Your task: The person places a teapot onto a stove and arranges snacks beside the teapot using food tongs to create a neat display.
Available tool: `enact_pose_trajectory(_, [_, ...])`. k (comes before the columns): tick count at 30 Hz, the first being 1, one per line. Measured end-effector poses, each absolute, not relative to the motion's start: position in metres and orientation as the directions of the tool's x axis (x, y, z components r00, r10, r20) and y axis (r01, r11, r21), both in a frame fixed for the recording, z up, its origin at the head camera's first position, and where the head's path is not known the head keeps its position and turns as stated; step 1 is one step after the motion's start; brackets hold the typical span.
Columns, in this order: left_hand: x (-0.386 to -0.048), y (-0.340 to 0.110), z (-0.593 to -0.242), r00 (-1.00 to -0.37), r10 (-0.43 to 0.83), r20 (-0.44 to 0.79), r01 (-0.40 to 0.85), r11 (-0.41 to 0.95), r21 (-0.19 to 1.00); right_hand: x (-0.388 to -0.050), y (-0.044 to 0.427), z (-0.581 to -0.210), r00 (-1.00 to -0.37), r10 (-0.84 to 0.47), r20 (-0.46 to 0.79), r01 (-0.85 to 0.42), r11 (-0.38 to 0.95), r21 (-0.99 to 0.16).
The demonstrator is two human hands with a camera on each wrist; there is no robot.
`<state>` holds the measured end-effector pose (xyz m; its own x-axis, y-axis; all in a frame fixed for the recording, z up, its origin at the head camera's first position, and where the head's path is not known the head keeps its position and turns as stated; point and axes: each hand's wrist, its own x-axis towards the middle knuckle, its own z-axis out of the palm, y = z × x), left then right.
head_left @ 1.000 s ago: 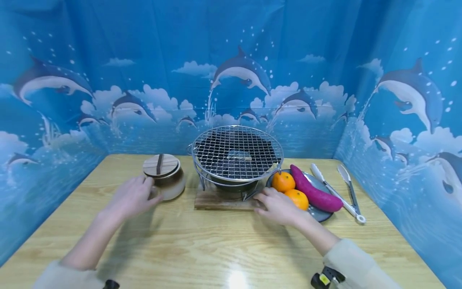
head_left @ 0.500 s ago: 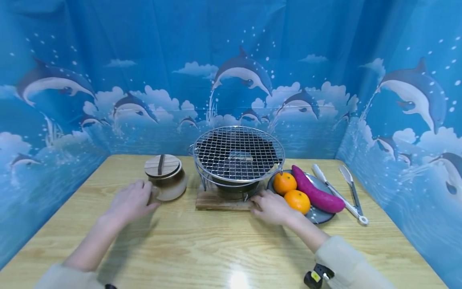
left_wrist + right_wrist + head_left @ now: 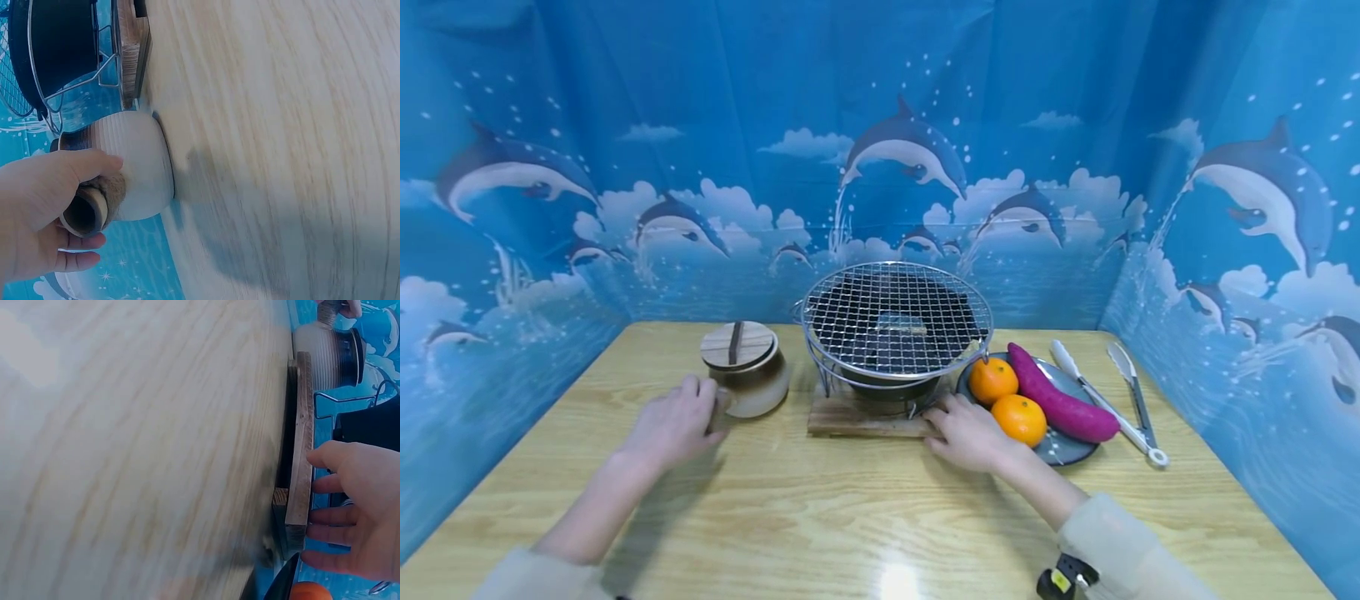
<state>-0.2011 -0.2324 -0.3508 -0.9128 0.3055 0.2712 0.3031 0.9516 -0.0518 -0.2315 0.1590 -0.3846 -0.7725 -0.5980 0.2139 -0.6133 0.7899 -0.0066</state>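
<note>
A brown-and-cream ceramic pot (image 3: 762, 390) with a hollow side handle (image 3: 86, 211) and a round wooden lid (image 3: 730, 345) stands on the table's left half. My left hand (image 3: 672, 427) holds that handle, thumb over it and fingers below, as the left wrist view shows. Mid-table, a round wire grill rack (image 3: 895, 321) tops a dark stove on a wooden board (image 3: 865, 422). At the board's right end is my right hand (image 3: 972, 437), fingers fairly straight. In the right wrist view its thumb touches or nearly touches the board's edge.
Right of the stove, a blue-grey plate (image 3: 1067, 448) bears two oranges (image 3: 1019, 419) and a purple sweet potato (image 3: 1060, 400). Two pairs of tongs (image 3: 1112, 408) lie beyond it. A dolphin-print curtain (image 3: 737, 167) encloses the table's back and sides.
My right hand has shifted slightly left and closer in against the board's end. My left hand has settled at the pot's handle. The pot, stove and plate look unmoved.
</note>
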Motion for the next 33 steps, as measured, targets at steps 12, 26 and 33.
enact_pose_trajectory(12, [-0.2021,-0.2258,-0.3558,-0.915,0.243,0.321,0.221,0.97,-0.103,-0.2237,0.1617,-0.3892,-0.738,-0.628,0.247,-0.631,0.772,0.075])
enact_pose_trajectory(26, [-0.205,-0.2298,-0.3567,-0.938,0.208,0.277,0.177,0.975,-0.132,-0.2243,0.1641,-0.3887,-0.737,-0.632,0.241,-0.635,0.769,0.075])
enact_pose_trajectory(33, [-0.2031,-0.2336,-0.3576,-0.934,0.222,0.281,0.189,0.972,-0.141,-0.2245,0.1647,-0.3885,-0.73,-0.638,0.247,-0.641,0.764,0.078])
